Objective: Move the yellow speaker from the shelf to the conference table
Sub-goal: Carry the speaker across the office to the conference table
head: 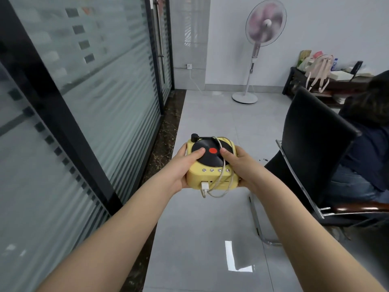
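Yellow box-shaped plastic speaker (pixel 210 163) held level, in mid-air above grey floor tiles (pixel 210 228). Left hand (pixel 185 165) and right hand (pixel 240 165) clasp opposite sides, thumbs on top, presumably steadying it and its loose white cable (pixel 224 165).

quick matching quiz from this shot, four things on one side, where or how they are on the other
1 yellow speaker
2 fan
3 chair
4 backpack

a black, with a chrome frame
b gripped by left hand and right hand
c standing on the floor
d on the dark bench

Pairs: 1-b, 2-c, 3-a, 4-d
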Demonstrator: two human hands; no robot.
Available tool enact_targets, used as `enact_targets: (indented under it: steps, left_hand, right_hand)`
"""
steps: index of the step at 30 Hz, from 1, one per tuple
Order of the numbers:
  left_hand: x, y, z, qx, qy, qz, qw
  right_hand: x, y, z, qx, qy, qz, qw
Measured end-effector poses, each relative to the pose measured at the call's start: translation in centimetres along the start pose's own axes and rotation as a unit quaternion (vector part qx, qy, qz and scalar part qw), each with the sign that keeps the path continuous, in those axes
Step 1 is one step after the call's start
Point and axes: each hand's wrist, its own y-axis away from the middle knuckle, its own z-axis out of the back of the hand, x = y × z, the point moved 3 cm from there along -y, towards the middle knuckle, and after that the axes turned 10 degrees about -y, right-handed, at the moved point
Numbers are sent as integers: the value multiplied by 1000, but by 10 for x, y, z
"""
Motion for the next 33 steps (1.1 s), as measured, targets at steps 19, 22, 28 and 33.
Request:
enact_targets:
  steps: [19, 22, 28, 33]
  left_hand:
    - [-101, -240, 33, 2, 4, 0, 1000]
    - [-122, -282, 34, 1, -1, 8, 1000]
    - [-162, -359, 42, 4, 5, 3, 1000]
    - [-180, -413, 54, 5, 1, 9, 1000]
  right_hand:
    - [95, -237, -5, -1, -4, 13, 1000]
    - [114, -281, -2, -9, 1, 10, 1000]
    - [152, -360, -1, -10, 18, 12, 1000]
    - [168, -413, -7, -9, 11, -5, 1000]
